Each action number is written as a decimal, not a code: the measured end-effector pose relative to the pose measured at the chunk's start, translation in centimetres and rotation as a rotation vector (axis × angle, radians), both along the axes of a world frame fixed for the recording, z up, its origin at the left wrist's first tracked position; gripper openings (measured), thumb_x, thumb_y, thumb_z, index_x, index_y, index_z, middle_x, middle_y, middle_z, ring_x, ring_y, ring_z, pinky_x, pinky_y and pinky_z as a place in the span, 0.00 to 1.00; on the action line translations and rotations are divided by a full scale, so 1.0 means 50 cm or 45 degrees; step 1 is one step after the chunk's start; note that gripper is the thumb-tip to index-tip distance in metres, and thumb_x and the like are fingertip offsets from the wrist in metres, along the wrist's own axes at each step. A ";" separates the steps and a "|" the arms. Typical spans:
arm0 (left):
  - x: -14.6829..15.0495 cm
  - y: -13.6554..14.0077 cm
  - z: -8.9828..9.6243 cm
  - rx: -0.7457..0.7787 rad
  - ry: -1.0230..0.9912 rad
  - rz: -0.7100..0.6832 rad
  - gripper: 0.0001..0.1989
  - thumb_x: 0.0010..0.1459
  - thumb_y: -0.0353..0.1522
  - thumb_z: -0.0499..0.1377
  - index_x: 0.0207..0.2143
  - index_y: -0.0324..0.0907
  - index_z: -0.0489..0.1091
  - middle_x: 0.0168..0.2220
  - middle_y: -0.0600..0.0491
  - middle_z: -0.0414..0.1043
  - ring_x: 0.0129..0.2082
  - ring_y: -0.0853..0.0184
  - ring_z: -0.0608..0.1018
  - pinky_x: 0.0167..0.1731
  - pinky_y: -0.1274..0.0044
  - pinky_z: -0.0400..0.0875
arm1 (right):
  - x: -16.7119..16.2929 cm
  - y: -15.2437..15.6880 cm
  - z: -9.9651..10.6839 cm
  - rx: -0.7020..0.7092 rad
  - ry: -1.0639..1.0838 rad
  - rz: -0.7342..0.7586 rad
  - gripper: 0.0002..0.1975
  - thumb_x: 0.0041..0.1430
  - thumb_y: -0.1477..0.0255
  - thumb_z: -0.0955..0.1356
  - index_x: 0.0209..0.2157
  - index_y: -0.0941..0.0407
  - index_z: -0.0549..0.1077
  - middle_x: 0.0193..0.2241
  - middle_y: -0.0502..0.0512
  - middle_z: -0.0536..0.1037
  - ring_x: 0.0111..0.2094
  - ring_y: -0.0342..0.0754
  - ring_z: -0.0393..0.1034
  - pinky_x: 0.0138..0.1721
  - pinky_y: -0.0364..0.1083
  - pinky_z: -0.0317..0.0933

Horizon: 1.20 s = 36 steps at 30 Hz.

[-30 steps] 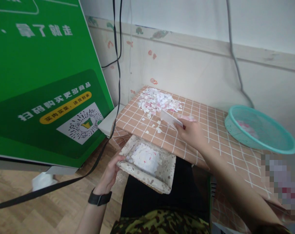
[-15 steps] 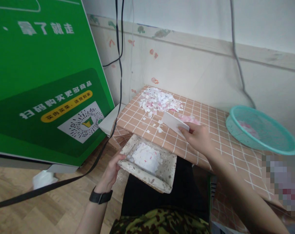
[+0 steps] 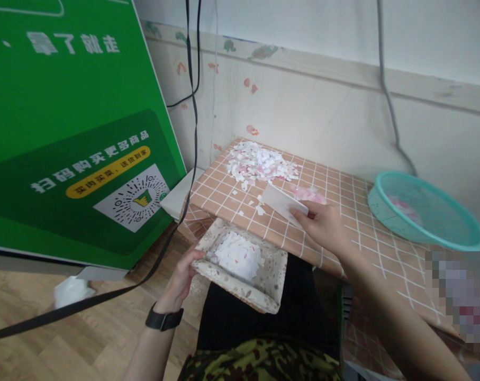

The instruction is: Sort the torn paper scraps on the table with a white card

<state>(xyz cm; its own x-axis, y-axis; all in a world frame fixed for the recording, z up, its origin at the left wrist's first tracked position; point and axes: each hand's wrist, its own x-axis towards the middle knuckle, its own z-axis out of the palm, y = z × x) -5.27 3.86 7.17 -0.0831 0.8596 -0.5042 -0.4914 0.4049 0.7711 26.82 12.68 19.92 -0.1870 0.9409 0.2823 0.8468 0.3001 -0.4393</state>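
My left hand [image 3: 184, 272] grips the left side of a cloth-lined basket [image 3: 270, 288] with a floral print, held just below the table's front edge. White paper scraps [image 3: 240, 256] with a few red bits lie inside it. My right hand [image 3: 321, 219] pinches a flat white card [image 3: 281, 203], tilted over the table with its lower edge at or close to the tablecloth. Left of the card are a few loose white scraps [image 3: 259, 209]. Behind it lies a heap of white and pink paper scraps [image 3: 261, 163], and a small pink pile [image 3: 309, 194] sits just beyond my right hand.
A brown checked tablecloth [image 3: 354, 211] covers the table against the wall. A turquoise plastic basket [image 3: 426, 211] with pink scraps stands at the right. At the left rises a large green sign [image 3: 77, 106], with a black strap [image 3: 195, 132] hanging in front.
The card in my right hand has tilted slightly, showing more of its face. My left hand and the cloth-lined basket stay nearly still.
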 end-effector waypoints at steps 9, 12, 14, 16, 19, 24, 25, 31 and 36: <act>0.001 0.000 0.003 -0.016 0.042 0.016 0.14 0.46 0.33 0.63 0.37 0.38 0.79 0.29 0.54 0.81 0.33 0.58 0.79 0.33 0.73 0.69 | 0.004 0.019 -0.002 0.076 -0.046 -0.009 0.17 0.60 0.63 0.65 0.22 0.57 0.73 0.15 0.49 0.68 0.18 0.42 0.59 0.23 0.44 0.48; 0.001 -0.001 0.006 -0.029 0.051 0.012 0.13 0.46 0.33 0.64 0.36 0.38 0.79 0.29 0.53 0.81 0.32 0.58 0.79 0.32 0.73 0.69 | 0.006 0.030 -0.005 0.094 -0.084 -0.013 0.14 0.59 0.64 0.65 0.25 0.57 0.74 0.16 0.50 0.69 0.19 0.42 0.61 0.24 0.43 0.48; 0.001 0.000 0.007 -0.030 0.054 0.014 0.13 0.46 0.33 0.64 0.36 0.38 0.79 0.29 0.53 0.81 0.32 0.59 0.79 0.32 0.73 0.68 | 0.009 0.036 -0.003 0.107 -0.087 -0.041 0.13 0.59 0.65 0.65 0.26 0.57 0.75 0.18 0.51 0.71 0.20 0.43 0.62 0.24 0.44 0.49; 0.002 0.001 0.006 -0.034 0.064 0.020 0.14 0.45 0.33 0.64 0.36 0.38 0.79 0.28 0.53 0.81 0.31 0.59 0.79 0.32 0.74 0.68 | 0.011 0.040 0.000 0.104 -0.066 -0.064 0.13 0.59 0.65 0.65 0.27 0.58 0.76 0.18 0.51 0.72 0.20 0.44 0.62 0.24 0.44 0.49; 0.002 0.002 0.004 -0.040 0.068 0.017 0.14 0.44 0.34 0.64 0.36 0.38 0.79 0.27 0.54 0.81 0.31 0.58 0.79 0.31 0.73 0.68 | 0.009 0.042 0.001 0.100 -0.045 -0.045 0.14 0.59 0.64 0.64 0.27 0.57 0.75 0.18 0.52 0.72 0.20 0.44 0.63 0.25 0.44 0.50; 0.001 0.001 0.004 -0.022 0.051 0.015 0.15 0.44 0.34 0.64 0.36 0.38 0.79 0.28 0.54 0.81 0.30 0.58 0.79 0.32 0.73 0.69 | -0.005 0.034 -0.012 0.093 -0.079 -0.007 0.14 0.60 0.64 0.64 0.27 0.57 0.76 0.19 0.52 0.72 0.20 0.44 0.62 0.25 0.44 0.50; 0.001 0.001 0.005 -0.014 0.050 0.019 0.14 0.44 0.34 0.65 0.36 0.38 0.79 0.28 0.54 0.81 0.31 0.58 0.79 0.32 0.72 0.69 | -0.008 0.030 -0.013 0.084 -0.071 -0.007 0.14 0.60 0.64 0.63 0.28 0.57 0.76 0.18 0.51 0.72 0.20 0.43 0.62 0.24 0.44 0.49; 0.000 0.001 0.009 0.004 0.083 0.049 0.16 0.43 0.34 0.64 0.36 0.37 0.78 0.32 0.51 0.82 0.34 0.56 0.80 0.35 0.72 0.69 | -0.016 0.003 -0.011 0.028 0.050 0.019 0.15 0.61 0.63 0.64 0.29 0.57 0.77 0.17 0.49 0.70 0.18 0.43 0.60 0.22 0.43 0.50; -0.002 -0.001 0.005 -0.012 0.068 0.030 0.14 0.45 0.34 0.63 0.35 0.37 0.78 0.31 0.52 0.82 0.31 0.59 0.79 0.34 0.72 0.68 | -0.021 -0.012 -0.020 0.007 0.051 0.042 0.16 0.63 0.64 0.63 0.30 0.57 0.78 0.16 0.50 0.71 0.18 0.43 0.61 0.22 0.43 0.51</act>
<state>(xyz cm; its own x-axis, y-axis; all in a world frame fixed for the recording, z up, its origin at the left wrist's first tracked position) -5.39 3.83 7.44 -0.1307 0.8522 -0.5067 -0.4590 0.4010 0.7928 25.79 12.09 18.94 -0.2063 0.9328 0.2954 0.8184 0.3300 -0.4705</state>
